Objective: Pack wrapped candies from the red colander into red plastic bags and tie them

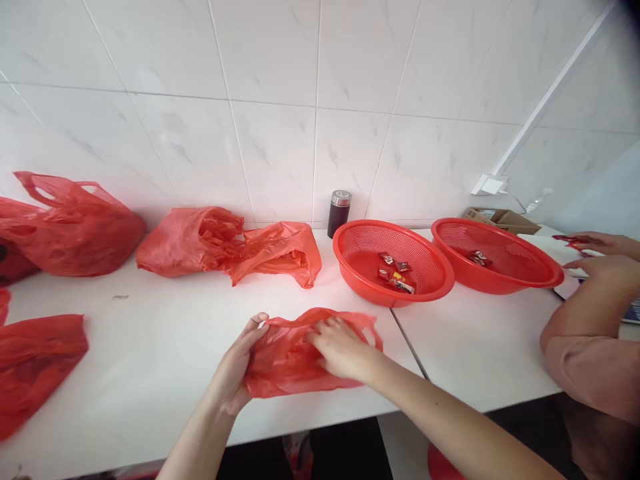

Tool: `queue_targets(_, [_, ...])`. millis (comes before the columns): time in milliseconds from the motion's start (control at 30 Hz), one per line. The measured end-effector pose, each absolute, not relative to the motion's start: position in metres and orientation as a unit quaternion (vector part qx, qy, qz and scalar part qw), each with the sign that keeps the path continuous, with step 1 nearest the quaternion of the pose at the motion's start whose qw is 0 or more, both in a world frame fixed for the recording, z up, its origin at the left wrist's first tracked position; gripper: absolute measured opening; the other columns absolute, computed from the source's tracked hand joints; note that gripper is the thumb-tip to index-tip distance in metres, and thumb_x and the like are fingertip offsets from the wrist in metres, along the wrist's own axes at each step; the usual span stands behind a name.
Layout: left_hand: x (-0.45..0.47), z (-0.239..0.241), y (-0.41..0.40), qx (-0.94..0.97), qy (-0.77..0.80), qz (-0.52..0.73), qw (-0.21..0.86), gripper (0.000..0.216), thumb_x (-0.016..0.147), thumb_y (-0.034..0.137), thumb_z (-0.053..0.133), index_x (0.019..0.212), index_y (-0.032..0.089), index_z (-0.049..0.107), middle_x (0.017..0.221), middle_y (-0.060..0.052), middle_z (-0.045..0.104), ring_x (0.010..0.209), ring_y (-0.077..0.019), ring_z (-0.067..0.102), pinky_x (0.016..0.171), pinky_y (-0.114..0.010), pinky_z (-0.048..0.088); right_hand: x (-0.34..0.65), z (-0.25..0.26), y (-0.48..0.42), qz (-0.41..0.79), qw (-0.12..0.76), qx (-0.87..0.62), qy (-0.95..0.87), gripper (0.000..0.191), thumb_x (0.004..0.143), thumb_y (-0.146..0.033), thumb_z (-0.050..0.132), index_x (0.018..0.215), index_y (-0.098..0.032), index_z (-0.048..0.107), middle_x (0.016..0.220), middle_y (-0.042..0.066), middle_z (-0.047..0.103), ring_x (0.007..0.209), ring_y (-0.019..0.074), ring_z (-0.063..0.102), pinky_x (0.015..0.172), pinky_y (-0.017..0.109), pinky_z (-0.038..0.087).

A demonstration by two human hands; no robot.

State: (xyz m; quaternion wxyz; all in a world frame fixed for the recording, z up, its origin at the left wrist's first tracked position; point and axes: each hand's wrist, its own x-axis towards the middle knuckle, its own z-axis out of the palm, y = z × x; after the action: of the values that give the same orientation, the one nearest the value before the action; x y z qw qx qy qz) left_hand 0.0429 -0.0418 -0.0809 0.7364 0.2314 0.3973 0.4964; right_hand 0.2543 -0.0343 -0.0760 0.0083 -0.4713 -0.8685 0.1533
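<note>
A crumpled red plastic bag [290, 357] lies on the white table [165, 360] near its front edge. My left hand [235, 363] grips the bag's left side, fingers curled round the plastic. My right hand [340, 347] rests on top of the bag, its fingers bent and pressing into the plastic near the handles.
More red bags lie at the left [35, 363], back left [75, 223] and back middle [230, 243]. Two red baskets [350, 243] [525, 277] hold a few wrapped sweets [395, 270]. A dark flask [339, 212] and a cardboard box [503, 219] stand by the tiled wall. Another person's hands [600, 263] work at the right.
</note>
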Motion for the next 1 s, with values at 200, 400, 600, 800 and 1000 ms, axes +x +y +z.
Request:
queue_targets(200, [0.007,-0.088,-0.047,0.627,0.552,0.293,0.465,0.018,0.076,0.040,0.071,0.083,0.024,0.071,0.117,-0.005,0.055,0.077,-0.0171,0.063,0.063,-0.026,0.049,0.303,-0.080,-0.020,0.247,-0.062,-0.540,-0.802,0.072,0.068,-0.020,0.066,0.138,-0.029,0.050,0.137,0.011,0.054,0.116,0.0314,0.058,0.086,0.038,0.049])
queue_targets(400, [0.024,-0.122,-0.032,0.722,0.670,0.120,0.122,0.053,0.085,0.009,0.037,0.133,0.025,0.054,0.144,-0.015,0.037,0.098,-0.0276,0.065,0.071,-0.038,0.053,0.303,-0.090,-0.027,0.272,-0.092,-0.542,-0.790,0.095,0.065,-0.017,0.067,0.149,-0.040,0.030,0.156,0.006,0.032,0.140,0.0337,0.035,0.102,0.047,0.042])
queue_targets(600, [0.009,-0.119,-0.030,0.755,0.617,0.119,0.188,0.067,0.071,-0.005,0.035,0.123,0.027,0.064,0.145,-0.007,0.045,0.121,-0.0257,0.057,0.091,-0.036,0.052,0.316,-0.050,-0.042,0.346,-0.025,-0.516,-0.783,0.079,0.072,-0.020,0.070,0.145,-0.034,0.043,0.152,0.006,0.040,0.139,0.0297,0.037,0.109,0.044,0.037])
queue_targets(800, [0.011,-0.099,-0.049,0.740,0.506,0.218,0.386,0.045,0.083,0.022,0.055,0.123,0.039,0.065,0.157,0.003,0.033,0.134,-0.0285,0.046,0.100,-0.035,0.049,0.381,0.019,-0.024,0.442,0.267,-0.412,-0.751,0.043,0.089,-0.039,0.060,0.129,-0.025,0.059,0.124,0.008,0.065,0.115,0.0211,0.061,0.097,0.037,0.049])
queue_targets(1000, [0.004,-0.109,-0.046,0.665,0.467,0.190,0.551,0.043,0.085,0.048,0.059,0.126,0.039,0.064,0.146,0.001,0.052,0.138,-0.0313,0.041,0.112,-0.045,0.033,0.450,-0.011,0.062,0.246,-0.029,-0.663,-0.706,0.048,0.078,-0.031,0.067,0.126,-0.028,0.062,0.129,0.007,0.061,0.112,0.0273,0.060,0.092,0.038,0.049])
